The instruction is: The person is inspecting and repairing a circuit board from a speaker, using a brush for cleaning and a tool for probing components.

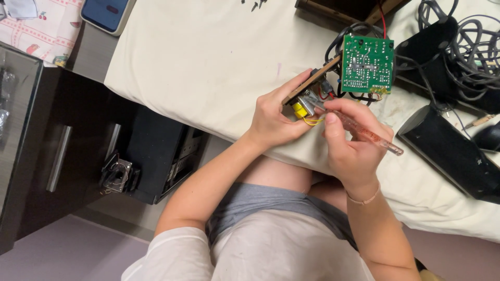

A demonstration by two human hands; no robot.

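While the left hand [273, 117] pinches a small brown board [311, 84] edge-on, thumb below and fingers curled over its top, the board sits just above the near edge of the desk [208, 62], which is covered in a cream cloth. A yellow part [299, 110] and a metal piece hang under that board, right by the left thumb, with thin yellow wires [312, 122] looping out below. The right hand [351, 143] has fingers pressed together around a clear-handled screwdriver [364, 132] with a reddish core; its tip points up-left into the metal piece, though exactly what it touches is hard to tell. The handle end sticks out to the right past the knuckles. A thin bracelet [364, 200] sits on the right wrist. Just beyond the brown board, joined by red and black wires, a green circuit board [367, 63] stands solder side toward the camera, near the desk's far right part. Right of it lies a tangle of black cables [469, 47], and a black speaker box [450, 151] lies along the desk's right edge. A phone with a blue screen [107, 13] lies past the far left corner of the cloth. Below the desk's left edge stands a black computer case [156, 156] beside dark drawers [47, 156].
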